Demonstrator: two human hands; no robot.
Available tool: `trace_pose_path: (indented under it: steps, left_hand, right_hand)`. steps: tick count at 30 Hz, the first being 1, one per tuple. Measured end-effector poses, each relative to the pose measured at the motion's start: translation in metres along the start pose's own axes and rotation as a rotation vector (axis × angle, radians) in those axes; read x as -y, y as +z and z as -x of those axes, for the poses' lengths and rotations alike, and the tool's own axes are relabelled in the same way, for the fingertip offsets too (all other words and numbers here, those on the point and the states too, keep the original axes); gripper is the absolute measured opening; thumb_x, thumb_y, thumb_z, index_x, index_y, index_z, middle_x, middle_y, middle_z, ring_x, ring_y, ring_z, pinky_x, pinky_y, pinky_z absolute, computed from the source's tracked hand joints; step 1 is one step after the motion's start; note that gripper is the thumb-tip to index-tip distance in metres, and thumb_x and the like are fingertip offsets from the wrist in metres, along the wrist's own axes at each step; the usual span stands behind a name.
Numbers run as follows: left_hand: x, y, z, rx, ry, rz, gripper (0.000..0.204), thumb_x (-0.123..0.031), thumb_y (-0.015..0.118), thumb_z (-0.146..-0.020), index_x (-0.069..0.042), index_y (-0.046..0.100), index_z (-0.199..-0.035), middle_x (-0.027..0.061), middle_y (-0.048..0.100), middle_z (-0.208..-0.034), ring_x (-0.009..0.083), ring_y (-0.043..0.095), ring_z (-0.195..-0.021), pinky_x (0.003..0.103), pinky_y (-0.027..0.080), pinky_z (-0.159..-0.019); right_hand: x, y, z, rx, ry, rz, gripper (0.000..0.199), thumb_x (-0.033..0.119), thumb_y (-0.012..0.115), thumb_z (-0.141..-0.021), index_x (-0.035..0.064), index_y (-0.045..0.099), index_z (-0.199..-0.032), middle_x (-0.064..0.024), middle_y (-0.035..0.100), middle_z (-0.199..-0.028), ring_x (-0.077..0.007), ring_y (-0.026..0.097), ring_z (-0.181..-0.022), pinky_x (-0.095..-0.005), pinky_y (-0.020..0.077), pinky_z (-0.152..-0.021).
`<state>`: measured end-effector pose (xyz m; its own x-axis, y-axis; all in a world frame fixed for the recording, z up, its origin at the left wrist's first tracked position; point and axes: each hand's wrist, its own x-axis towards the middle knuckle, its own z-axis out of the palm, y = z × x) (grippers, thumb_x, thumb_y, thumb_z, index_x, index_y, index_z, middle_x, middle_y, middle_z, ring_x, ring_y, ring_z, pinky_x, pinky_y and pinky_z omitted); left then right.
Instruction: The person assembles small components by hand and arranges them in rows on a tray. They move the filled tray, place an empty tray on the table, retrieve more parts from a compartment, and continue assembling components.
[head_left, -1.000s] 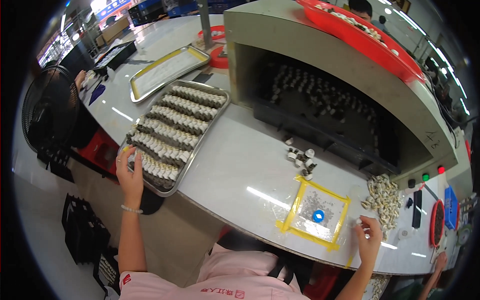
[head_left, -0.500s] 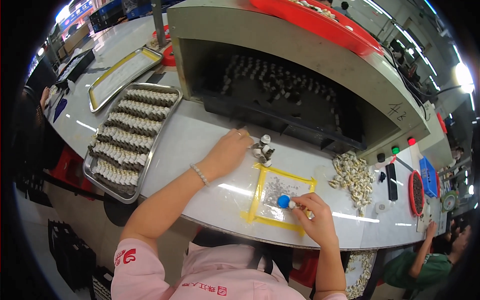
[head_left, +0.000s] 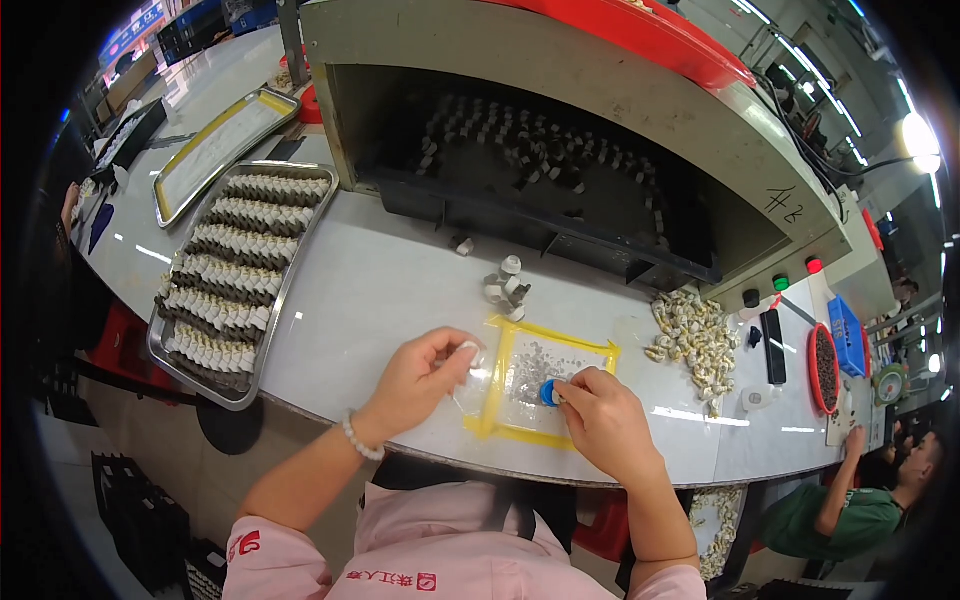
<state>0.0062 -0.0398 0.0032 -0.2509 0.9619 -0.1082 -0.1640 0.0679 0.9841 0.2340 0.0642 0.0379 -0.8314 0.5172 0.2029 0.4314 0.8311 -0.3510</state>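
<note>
My left hand (head_left: 422,378), with a beaded bracelet at the wrist, pinches a small white part (head_left: 470,350) just left of the yellow-taped sheet (head_left: 515,425). My right hand (head_left: 608,415) is over the sheet, its thumb and finger closed at a small round blue cap-like piece (head_left: 548,393). A small pale part shows between those fingertips, partly hidden. Small grey bits (head_left: 545,362) are scattered on the sheet. Beyond it stands a little cluster of white-and-dark parts (head_left: 510,285); one more such part (head_left: 462,245) lies apart from them, near the box.
A metal tray (head_left: 243,398) with rows of white-topped parts lies left. Ahead, an open-fronted metal box (head_left: 330,120) holds a black tray (head_left: 470,220). Loose cream-coloured parts (head_left: 695,345) are heaped right, near a red bowl (head_left: 824,370). A person in green (head_left: 825,525) sits far right.
My left hand has drawn back from near the cluster towards the sheet, now with a white part in its fingers. My right fingers have closed in on the blue piece. The view has shifted slightly.
</note>
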Motion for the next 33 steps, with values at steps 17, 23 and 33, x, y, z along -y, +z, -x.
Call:
trace_pose_path:
  steps: [17,23,33]
  left_hand:
    - [0.030,0.047,0.031,0.047,-0.146,0.513,0.023,0.004,0.062,-0.087,0.005,0.062,-0.109,0.0129,0.066,-0.088,0.0182,0.067,-0.074,0.028,0.057,-0.066]
    - [0.029,0.048,0.032,0.011,-0.143,0.562,0.024,0.002,0.064,-0.086,0.006,0.062,-0.110,0.0132,0.066,-0.085,0.0198,0.067,-0.070,0.029,0.057,-0.064]
    - [0.033,0.049,0.035,0.014,-0.109,0.550,0.023,0.000,0.065,-0.086,0.003,0.065,-0.110,0.0119,0.068,-0.086,0.0174,0.067,-0.074,0.027,0.055,-0.066]
  right_hand:
    - [0.005,0.019,0.023,-0.190,0.281,-0.898,0.032,-0.003,0.069,-0.078,0.0006,0.067,-0.110,-0.0081,0.063,-0.092,-0.0145,0.060,-0.081,-0.0255,0.0476,-0.075]
    - [0.013,0.020,0.020,-0.122,0.252,-0.932,0.031,-0.001,0.069,-0.079,0.0009,0.067,-0.110,-0.0076,0.063,-0.092,-0.0148,0.059,-0.082,-0.0258,0.0472,-0.076]
    - [0.028,0.017,0.012,-0.106,0.193,-0.756,0.031,-0.004,0.070,-0.077,0.0008,0.069,-0.107,-0.0085,0.064,-0.088,-0.0157,0.060,-0.080,-0.0246,0.0471,-0.070]
